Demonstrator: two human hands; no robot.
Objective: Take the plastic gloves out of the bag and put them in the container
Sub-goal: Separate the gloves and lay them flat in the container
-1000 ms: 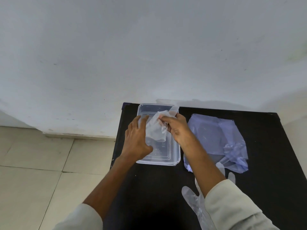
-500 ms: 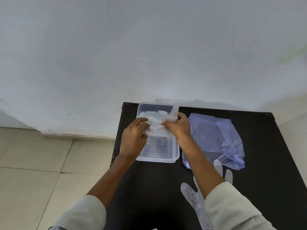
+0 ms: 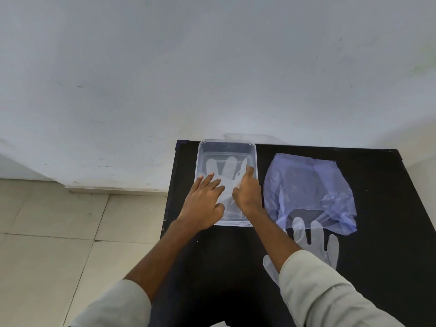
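Second glove (image 3: 313, 241) lies flat on the black table (image 3: 377, 267), nearest me, partly under the right forearm, just short of the bag (image 3: 309, 192). Left hand (image 3: 203, 204): fingers spread, flat, pressing the first glove (image 3: 227, 175) down inside the container (image 3: 253, 159). Right hand (image 3: 247, 192): fingers curled on the glove's right edge; pinch or press, can't tell. Glove fingers fan out beyond the fingertips. Suggest smoothing outward, lifting slowly so the film doesn't cling.
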